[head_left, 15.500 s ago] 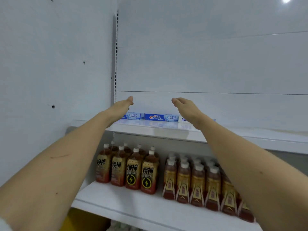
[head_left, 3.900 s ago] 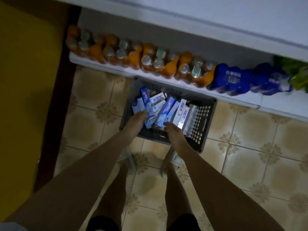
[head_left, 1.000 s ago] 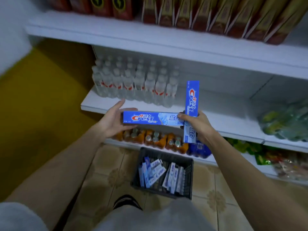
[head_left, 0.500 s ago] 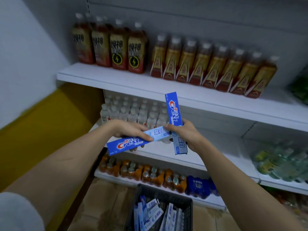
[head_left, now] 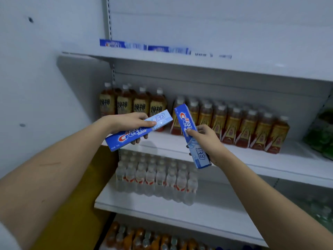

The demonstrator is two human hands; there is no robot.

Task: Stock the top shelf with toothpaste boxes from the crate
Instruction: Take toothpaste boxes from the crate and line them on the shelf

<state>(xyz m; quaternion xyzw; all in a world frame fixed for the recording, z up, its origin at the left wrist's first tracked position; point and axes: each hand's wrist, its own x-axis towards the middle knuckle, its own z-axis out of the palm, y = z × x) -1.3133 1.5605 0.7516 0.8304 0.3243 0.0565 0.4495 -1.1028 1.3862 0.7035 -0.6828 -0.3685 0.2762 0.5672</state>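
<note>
The person is standing at the shelving with a toothpaste box in each hand, both well below the top shelf (head_left: 252,67). The left hand (head_left: 129,123) is gripping the left box (head_left: 138,130), fingers curled over its top and under its lower edge, the box lying nearly level and tilting up to the right. The right hand (head_left: 205,139) is holding the right box (head_left: 191,136) close to upright, thumb on its printed face and fingers wrapped behind. The two boxes are near each other but not touching, in front of the brown drink bottles (head_left: 234,127) on the shelf below the top one. A row of toothpaste boxes (head_left: 144,46) is already lying along the back left end of the top shelf; blur is making the count unclear, three or so. Most of the top shelf to the right is looking bare, so stocking seems at an early stage. The crate is not in view. Clear bottles (head_left: 156,179) are sitting one shelf lower.
</note>
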